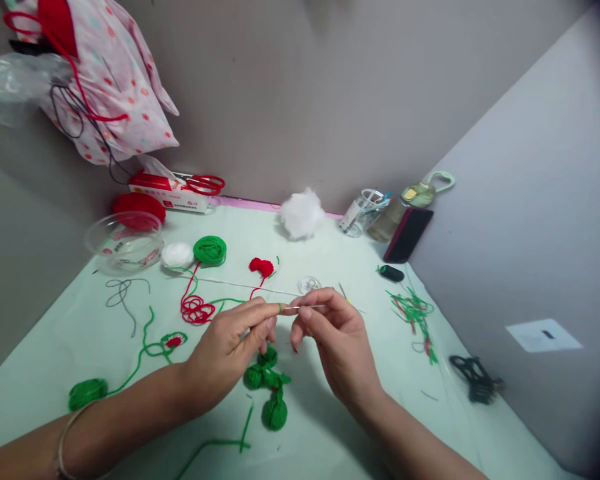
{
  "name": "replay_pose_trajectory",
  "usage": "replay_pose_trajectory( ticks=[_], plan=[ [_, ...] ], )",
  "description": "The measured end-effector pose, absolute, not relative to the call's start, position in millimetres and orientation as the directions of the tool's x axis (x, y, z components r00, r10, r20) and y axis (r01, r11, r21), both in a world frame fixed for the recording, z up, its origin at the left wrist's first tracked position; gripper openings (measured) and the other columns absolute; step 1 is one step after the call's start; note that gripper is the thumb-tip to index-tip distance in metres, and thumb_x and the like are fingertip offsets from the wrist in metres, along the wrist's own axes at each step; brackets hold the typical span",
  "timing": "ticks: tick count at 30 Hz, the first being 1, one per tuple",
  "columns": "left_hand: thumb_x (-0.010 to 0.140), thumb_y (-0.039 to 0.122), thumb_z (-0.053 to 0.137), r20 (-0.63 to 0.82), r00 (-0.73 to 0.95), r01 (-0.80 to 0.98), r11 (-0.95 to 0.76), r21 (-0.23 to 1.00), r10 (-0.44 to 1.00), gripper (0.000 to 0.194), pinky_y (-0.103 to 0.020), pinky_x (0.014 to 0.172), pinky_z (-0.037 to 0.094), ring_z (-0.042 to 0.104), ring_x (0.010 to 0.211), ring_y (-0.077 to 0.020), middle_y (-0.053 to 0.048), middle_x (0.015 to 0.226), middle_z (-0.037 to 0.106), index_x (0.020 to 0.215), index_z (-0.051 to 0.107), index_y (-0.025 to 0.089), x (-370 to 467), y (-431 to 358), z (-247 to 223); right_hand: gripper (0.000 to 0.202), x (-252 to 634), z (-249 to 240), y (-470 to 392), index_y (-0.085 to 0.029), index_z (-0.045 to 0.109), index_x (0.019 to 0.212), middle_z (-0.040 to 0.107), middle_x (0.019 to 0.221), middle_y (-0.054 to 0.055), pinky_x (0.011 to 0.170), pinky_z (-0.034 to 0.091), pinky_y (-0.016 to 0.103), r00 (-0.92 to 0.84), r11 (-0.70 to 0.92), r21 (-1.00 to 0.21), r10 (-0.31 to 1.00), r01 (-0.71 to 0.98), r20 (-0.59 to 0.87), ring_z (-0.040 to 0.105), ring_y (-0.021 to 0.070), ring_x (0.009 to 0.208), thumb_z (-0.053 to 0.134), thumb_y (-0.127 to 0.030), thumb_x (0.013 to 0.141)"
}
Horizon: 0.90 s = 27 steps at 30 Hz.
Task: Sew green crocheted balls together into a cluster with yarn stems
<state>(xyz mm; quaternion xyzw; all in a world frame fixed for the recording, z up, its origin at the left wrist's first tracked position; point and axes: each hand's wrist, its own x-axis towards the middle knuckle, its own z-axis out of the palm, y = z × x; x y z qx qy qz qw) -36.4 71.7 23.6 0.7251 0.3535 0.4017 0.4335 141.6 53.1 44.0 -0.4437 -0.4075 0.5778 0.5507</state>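
Observation:
Above the middle of the table my two hands meet at their fingertips. My right hand (340,340) pinches a thin metal needle (300,307) between thumb and index finger. The needle points left, across the index fingertip of my left hand (235,347). A bit of green yarn (281,308) crosses that fingertip, and the other left fingers are curled in. Just below the hands lie green crocheted pieces (275,412) with round, ball-like parts, partly hidden by my left hand. A loose green strand (215,442) lies nearer to me.
Behind my hands are a red crocheted piece (261,267), green yarn ball (210,251), white yarn ball (177,255) and white stuffing (301,214). A plastic bowl (125,243) and tissue box (173,193) with red scissors (206,185) stand left. Right are a phone (409,235) and yarn scraps (414,313).

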Motion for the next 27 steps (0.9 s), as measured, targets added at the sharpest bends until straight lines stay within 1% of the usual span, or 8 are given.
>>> replay_pose_trajectory(
  ticks=[4,6,8,11,14,17,22,27],
  plan=[
    [0.099,0.012,0.047,0.452,0.397,0.174,-0.549,0.817,0.799,0.033,-0.016,0.065,0.053,0.061,0.068,-0.0077,0.001,0.077,0.062,0.124,0.068,0.017,-36,71,15,0.012,138,41,53,-0.02,0.069,0.081,0.061,0.07,-0.003,0.05,0.043,0.022,0.107,0.061,-0.992,0.993,-0.113,0.049,0.052,0.0074,0.053,0.079,-0.028,0.08],
    [0.099,0.009,0.048,0.52,0.383,0.176,-0.612,0.771,0.764,0.034,-0.015,0.065,0.052,0.061,0.069,-0.0074,0.001,0.078,0.061,0.125,0.068,0.018,-36,71,11,0.01,138,41,55,-0.02,0.07,0.08,0.061,0.069,-0.003,0.05,0.042,0.021,0.121,0.09,-0.995,0.989,-0.042,0.085,0.051,0.0074,0.054,0.078,-0.027,0.08],
    [0.098,0.008,0.048,0.555,0.37,0.185,-0.644,0.742,0.745,0.033,-0.015,0.065,0.052,0.06,0.069,-0.0072,0.001,0.077,0.06,0.121,0.069,0.019,-36,72,9,0.009,138,41,56,-0.02,0.07,0.08,0.063,0.07,-0.002,0.052,0.043,0.022,0.107,0.099,-0.995,0.989,0.025,0.101,0.052,0.0079,0.056,0.076,-0.026,0.081],
    [0.098,0.008,0.049,0.561,0.369,0.217,-0.655,0.723,0.741,0.033,-0.016,0.066,0.053,0.061,0.069,-0.0079,0.001,0.078,0.061,0.124,0.068,0.018,-37,73,8,0.008,140,41,56,-0.019,0.07,0.081,0.065,0.068,-0.002,0.054,0.043,0.022,0.054,0.091,-0.992,0.994,0.089,0.096,0.053,0.0086,0.057,0.073,-0.026,0.084],
    [0.098,0.008,0.049,0.56,0.374,0.252,-0.662,0.706,0.739,0.034,-0.017,0.065,0.053,0.061,0.069,-0.0085,0.0,0.077,0.061,0.125,0.068,0.015,-38,74,8,0.011,141,41,55,-0.019,0.07,0.087,0.062,0.061,-0.003,0.055,0.044,0.023,-0.04,0.031,-0.994,0.999,0.108,0.027,0.054,0.0095,0.055,0.066,-0.03,0.089],
    [0.097,0.007,0.049,0.55,0.369,0.284,-0.655,0.7,0.749,0.034,-0.018,0.066,0.053,0.061,0.071,-0.0089,-0.001,0.079,0.063,0.124,0.068,0.014,-38,76,8,0.015,141,40,53,-0.018,0.069,0.092,0.064,0.06,-0.002,0.055,0.045,0.024,-0.107,-0.022,-0.991,0.994,0.131,-0.036,0.055,0.0105,0.054,0.063,-0.032,0.091],
    [0.099,0.009,0.047,0.516,0.381,0.305,-0.631,0.713,0.767,0.037,-0.02,0.069,0.054,0.063,0.074,-0.01,-0.002,0.084,0.066,0.129,0.067,0.016,-37,76,6,0.016,138,38,50,-0.018,0.07,0.092,0.065,0.062,-0.001,0.058,0.047,0.025,-0.124,-0.005,-0.988,0.992,0.156,-0.025,0.057,0.011,0.056,0.063,-0.033,0.092],
    [0.1,0.011,0.045,0.526,0.394,0.287,-0.645,0.708,0.753,0.038,-0.02,0.069,0.054,0.062,0.073,-0.01,-0.002,0.081,0.065,0.131,0.066,0.015,-37,75,6,0.021,136,39,49,-0.019,0.071,0.092,0.064,0.061,-0.001,0.056,0.047,0.025,-0.123,-0.034,-0.994,0.991,0.107,-0.047,0.056,0.0112,0.055,0.064,-0.038,0.093]
  ],
)
